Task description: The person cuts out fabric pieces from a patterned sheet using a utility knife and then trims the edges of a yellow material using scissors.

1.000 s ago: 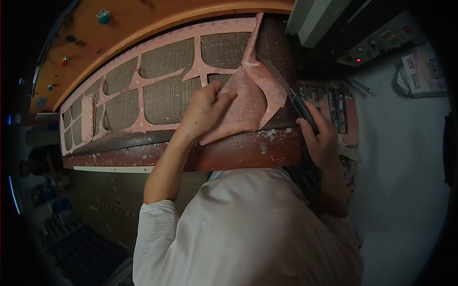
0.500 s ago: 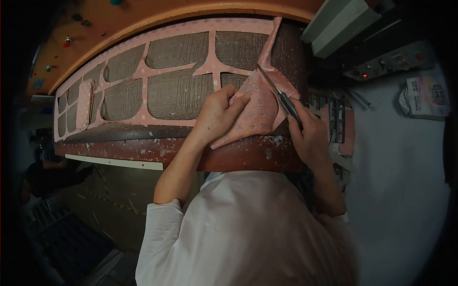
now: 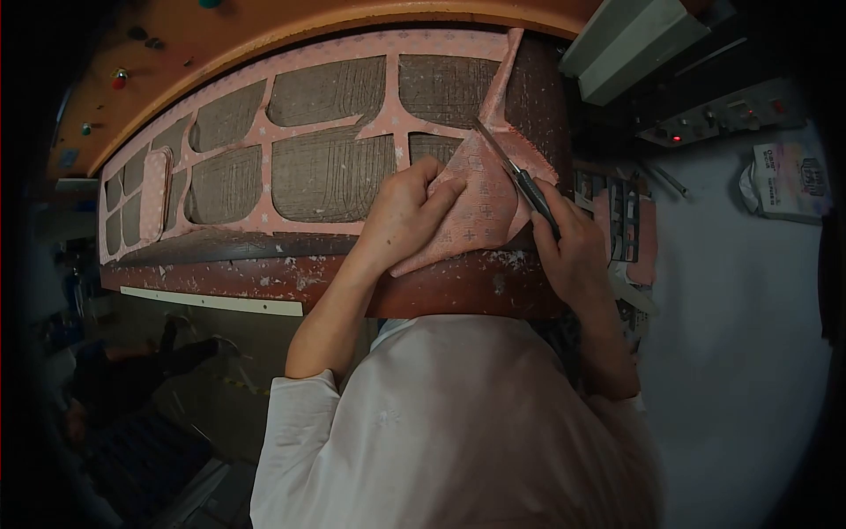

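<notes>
Sheet (image 3: 352, 53), pink and cut into a lattice, lies flat on the board (image 3: 330, 176); through its openings I see the board's dark, scored face. At the board's right end a loose flap (image 3: 480, 216) of the sheet is lifted off and folded down toward the board's near edge.

I see the left hand (image 3: 401, 216) over the near right part of the board. Its fingers (image 3: 441, 189) are closed on the flap's left edge, pinching it between thumb and forefinger. The right hand (image 3: 573, 256) is at the board's near right corner, with its fingers wrapped tight round the handle of a knife (image 3: 527, 189). The knife slants up and left from that hand. Its blade lies across the flap's upper right edge, and the tip is close to where the flap joins the flat sheet. I cannot tell whether the tip touches the board.

The board rests on a red-brown surface (image 3: 264, 280), whose front edge is flecked with white scraps. Beyond the board's far edge runs an orange panel (image 3: 264, 26) with a few small knobs. Right of the board stands a control box (image 3: 705, 119) with a red light lit. Just right of the board, behind the right hand, lies a heap of dark cut-out scraps (image 3: 617, 207). Well to the right of the board sits a pale packet (image 3: 789, 181). My view of the space below the board's near edge is filled by a white shirt (image 3: 458, 423).
</notes>
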